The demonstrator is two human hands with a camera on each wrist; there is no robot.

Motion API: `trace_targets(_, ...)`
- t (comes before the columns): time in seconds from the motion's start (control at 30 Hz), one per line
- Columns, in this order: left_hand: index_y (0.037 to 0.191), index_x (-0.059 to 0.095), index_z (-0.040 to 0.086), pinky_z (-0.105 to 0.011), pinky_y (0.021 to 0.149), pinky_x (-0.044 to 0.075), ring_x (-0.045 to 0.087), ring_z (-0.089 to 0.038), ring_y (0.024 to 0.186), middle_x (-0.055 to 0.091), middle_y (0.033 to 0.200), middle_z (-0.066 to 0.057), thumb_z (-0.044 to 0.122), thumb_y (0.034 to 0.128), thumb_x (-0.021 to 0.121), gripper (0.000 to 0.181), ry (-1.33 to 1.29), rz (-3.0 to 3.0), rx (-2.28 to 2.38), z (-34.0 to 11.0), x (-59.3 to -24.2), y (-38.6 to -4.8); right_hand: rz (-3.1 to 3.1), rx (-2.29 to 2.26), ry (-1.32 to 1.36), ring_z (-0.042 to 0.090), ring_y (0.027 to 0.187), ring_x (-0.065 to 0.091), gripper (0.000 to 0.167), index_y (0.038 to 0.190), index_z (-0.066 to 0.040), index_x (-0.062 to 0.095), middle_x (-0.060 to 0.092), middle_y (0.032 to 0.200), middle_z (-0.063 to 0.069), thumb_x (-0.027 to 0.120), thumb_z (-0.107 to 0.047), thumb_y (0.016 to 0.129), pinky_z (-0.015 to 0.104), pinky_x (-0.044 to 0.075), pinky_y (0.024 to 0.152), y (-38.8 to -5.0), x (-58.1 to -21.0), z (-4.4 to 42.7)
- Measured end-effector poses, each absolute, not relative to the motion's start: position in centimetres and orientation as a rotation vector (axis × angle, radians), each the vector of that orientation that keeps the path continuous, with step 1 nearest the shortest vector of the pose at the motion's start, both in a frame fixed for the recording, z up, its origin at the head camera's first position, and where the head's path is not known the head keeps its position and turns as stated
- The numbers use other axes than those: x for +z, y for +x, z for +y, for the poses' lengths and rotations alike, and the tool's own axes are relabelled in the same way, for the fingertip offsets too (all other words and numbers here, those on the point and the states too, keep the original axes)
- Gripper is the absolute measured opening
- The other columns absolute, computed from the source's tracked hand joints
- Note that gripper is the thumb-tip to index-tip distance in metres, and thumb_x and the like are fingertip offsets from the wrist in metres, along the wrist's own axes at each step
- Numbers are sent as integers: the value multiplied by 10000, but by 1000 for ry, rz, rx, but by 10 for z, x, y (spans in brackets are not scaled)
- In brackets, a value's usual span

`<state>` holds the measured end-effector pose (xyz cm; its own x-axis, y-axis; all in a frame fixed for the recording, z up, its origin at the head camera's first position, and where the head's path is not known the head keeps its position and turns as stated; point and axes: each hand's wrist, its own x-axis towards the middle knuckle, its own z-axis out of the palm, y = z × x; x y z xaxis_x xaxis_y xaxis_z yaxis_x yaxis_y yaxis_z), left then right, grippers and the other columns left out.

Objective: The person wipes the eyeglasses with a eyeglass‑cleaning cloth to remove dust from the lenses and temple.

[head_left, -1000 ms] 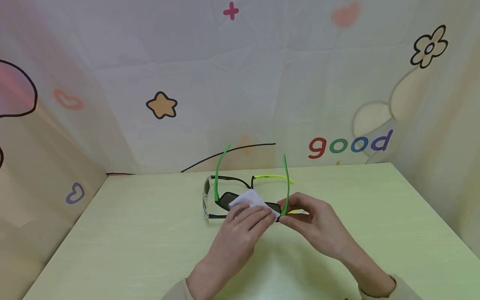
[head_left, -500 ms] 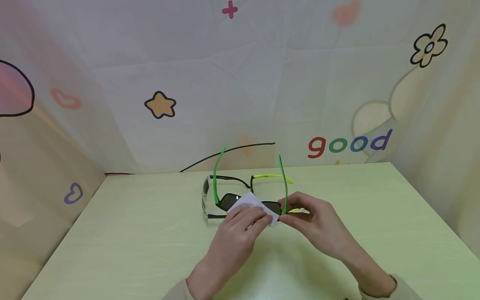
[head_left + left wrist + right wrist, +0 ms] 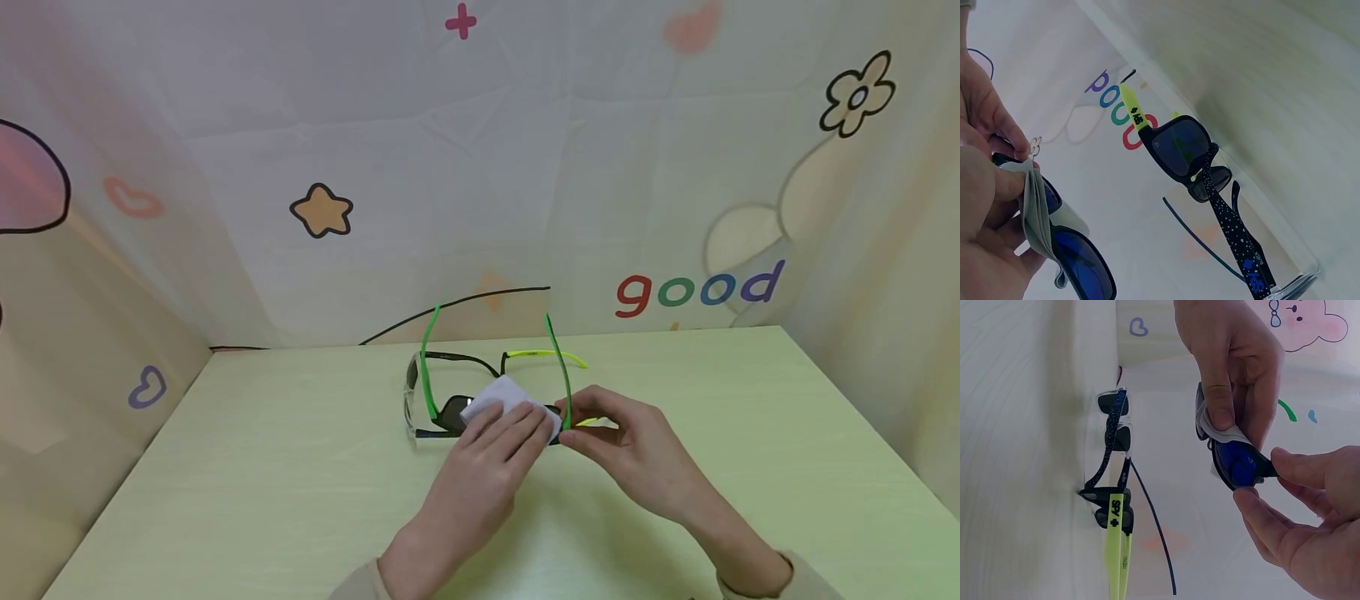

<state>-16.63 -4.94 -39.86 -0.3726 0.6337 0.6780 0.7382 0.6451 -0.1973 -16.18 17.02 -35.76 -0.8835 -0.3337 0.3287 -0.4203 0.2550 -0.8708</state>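
Sunglasses with green temples are held above the table, temples pointing up and away in the head view. My right hand pinches their right end at the hinge between thumb and fingers. My left hand grips a folded pale cloth around the front of the sunglasses. Its thumb presses the cloth on the lens side, with the fingers behind, as the right wrist view shows. A blue-tinted lens shows beside the cloth there. In the left wrist view, another lens is uncovered below the folded cloth.
Behind the hands, sunglasses with a clear frame and sunglasses with yellow temples stand on the pale table. Their dark temples overlap in the wrist views. A printed curtain hangs at the table's back edge.
The green temples have tipped lower and to the left. My left hand and the cloth slid slightly down-left, then back up-right across the lenses. My right hand keeps its pinch nearly in place.
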Motion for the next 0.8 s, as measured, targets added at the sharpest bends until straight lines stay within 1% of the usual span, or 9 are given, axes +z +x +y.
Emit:
trace_targets(0.17, 1339, 675, 68, -397, 1140, 408, 571, -189, 1312, 663, 1353, -40, -71, 828, 765, 538, -1085, -2145, -211, -48, -398, -166, -2426, 1701, 750, 207, 1017, 698, 206, 1082, -65, 704, 710, 1068, 53, 760, 27, 906, 307, 576, 907, -163, -356, 170)
trace_targets(0.27, 1343, 674, 74, -396, 1145, 401, 564, -187, 1319, 658, 1360, -37, -93, 820, 760, 556, -1099, -2163, -233, -49, -397, -166, -2433, 1696, 749, 214, 1027, 699, 204, 1083, -68, 702, 713, 1075, 48, 760, 21, 908, 306, 577, 906, -163, -356, 171)
trace_targets(0.47, 1323, 694, 92, -397, 1100, 438, 594, -167, 1278, 681, 1322, -20, -91, 808, 777, 552, -1097, -2152, -228, -49, -394, -165, -2451, 1687, 729, 229, 1019, 697, 186, 1067, -75, 698, 713, 1070, 43, 762, 5, 912, 298, 579, 900, -162, -355, 171)
trace_targets(0.8, 1268, 731, 121, -364, 1068, 458, 623, -135, 1220, 713, 1252, 14, -67, 864, 759, 447, -1084, -2160, -285, -50, -390, -163, -2479, 1683, 681, 193, 994, 698, 147, 1040, -81, 689, 706, 1049, 47, 762, -28, 924, 290, 582, 889, -163, -355, 171)
